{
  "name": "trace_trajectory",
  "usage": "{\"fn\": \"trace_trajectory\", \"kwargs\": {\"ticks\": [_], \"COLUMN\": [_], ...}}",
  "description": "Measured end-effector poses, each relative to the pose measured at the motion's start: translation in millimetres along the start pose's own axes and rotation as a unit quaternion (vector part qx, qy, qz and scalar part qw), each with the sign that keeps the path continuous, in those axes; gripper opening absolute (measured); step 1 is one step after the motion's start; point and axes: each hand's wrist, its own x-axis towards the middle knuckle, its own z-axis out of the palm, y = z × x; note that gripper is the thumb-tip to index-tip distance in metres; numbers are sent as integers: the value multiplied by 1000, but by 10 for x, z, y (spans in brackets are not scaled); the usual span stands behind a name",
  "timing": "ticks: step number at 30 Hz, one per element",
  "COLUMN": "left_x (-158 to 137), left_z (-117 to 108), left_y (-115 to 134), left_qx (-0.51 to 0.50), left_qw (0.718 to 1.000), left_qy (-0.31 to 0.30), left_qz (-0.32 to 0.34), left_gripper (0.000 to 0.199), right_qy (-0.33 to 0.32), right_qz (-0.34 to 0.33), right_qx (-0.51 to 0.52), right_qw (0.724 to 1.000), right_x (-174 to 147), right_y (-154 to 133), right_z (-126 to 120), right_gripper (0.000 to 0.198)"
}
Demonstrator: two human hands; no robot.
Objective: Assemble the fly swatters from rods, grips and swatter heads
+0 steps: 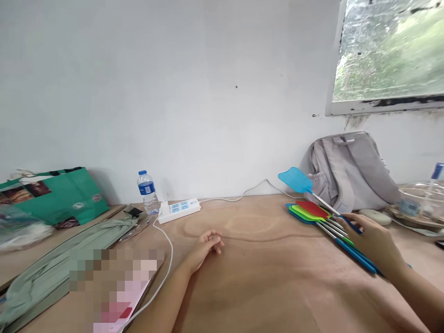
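Observation:
My right hand (373, 240) is closed round the blue handle of a fly swatter (296, 180) whose light-blue head is lifted toward the wall. Beneath it, several more fly swatters lie in a stack on the table, their heads fanned out; a red one (312, 209) is on top, over a yellow-green one (301, 213) and blue ones. Their metal shafts and blue and green handles run toward me, partly behind my right hand. My left hand (207, 247) rests on the wooden table (256, 277), its fingers loosely curled in toward the thumb, and nothing shows in it.
A grey backpack (347, 171) leans on the wall behind the swatters, with a plastic container (411, 206) to its right. Left of centre stand a water bottle (147, 189) and a white power strip (180, 211) with its cord. Farther left lie grey-green cloth (69, 249) and a green bag (69, 194).

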Motion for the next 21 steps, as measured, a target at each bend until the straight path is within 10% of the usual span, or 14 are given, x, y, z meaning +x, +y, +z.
{"fn": "trace_trajectory", "kwargs": {"ticks": [7,21], "left_x": [2,-31], "left_z": [-6,41], "left_y": [-13,47], "left_qx": [22,52], "left_qw": [1000,998], "left_qy": [-9,-20], "left_qz": [6,8], "left_gripper": [26,25], "right_qy": [-257,-177], "right_qz": [26,-60], "right_qx": [-86,-83], "right_qw": [962,979], "right_x": [37,-60], "right_y": [246,440], "right_z": [54,392], "right_gripper": [26,25]}}
